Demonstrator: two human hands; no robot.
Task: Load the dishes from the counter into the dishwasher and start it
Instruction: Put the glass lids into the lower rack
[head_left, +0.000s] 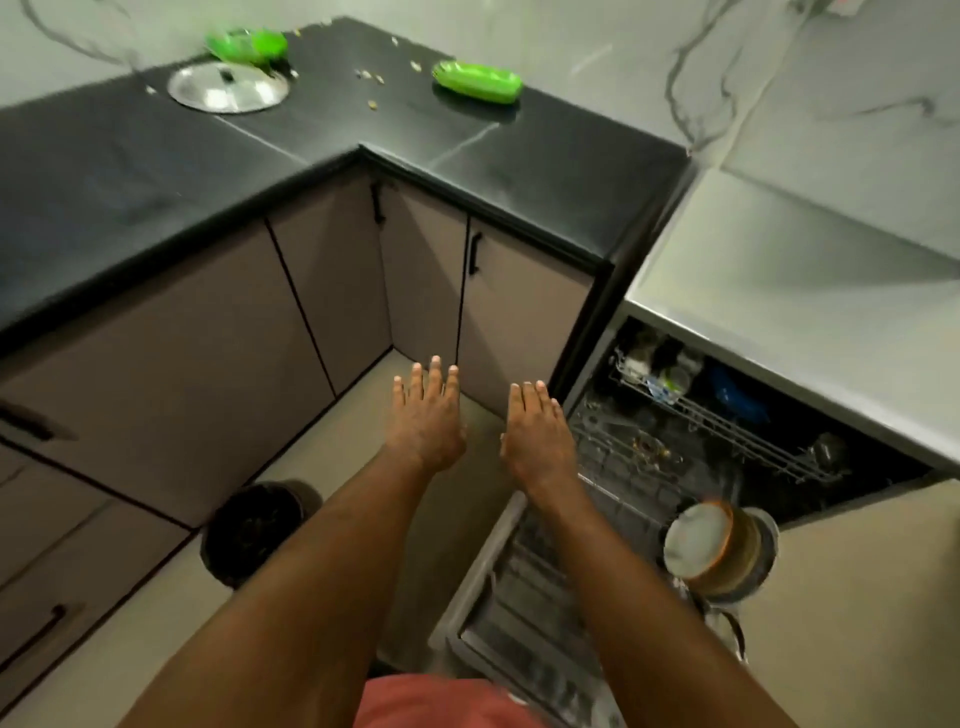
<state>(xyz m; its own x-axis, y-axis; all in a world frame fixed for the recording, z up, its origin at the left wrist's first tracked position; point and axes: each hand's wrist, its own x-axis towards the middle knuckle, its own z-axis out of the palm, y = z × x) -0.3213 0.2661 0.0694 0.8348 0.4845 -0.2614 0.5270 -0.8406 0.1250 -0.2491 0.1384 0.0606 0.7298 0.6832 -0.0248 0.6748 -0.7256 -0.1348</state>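
Both hands reach forward, palms down, fingers straight and holding nothing. The left hand (428, 415) is over the floor, and the right hand (537, 431) is just beside it at the edge of the open dishwasher (753, 441). Stacked bowls (711, 545) sit in its pulled-out lower rack (540, 587), near the right forearm. Well beyond both hands, the black counter (493, 166) holds a green plate (477, 80), a blurred green dish (247, 44) and a steel lid (227, 87)

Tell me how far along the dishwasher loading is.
Partly done: bowls sit in the lower rack and cups in the upper rack. The left hand and right hand are empty. Still on the counter: a steel lid and two green dishes. The dishwasher is open, so it isn't started.
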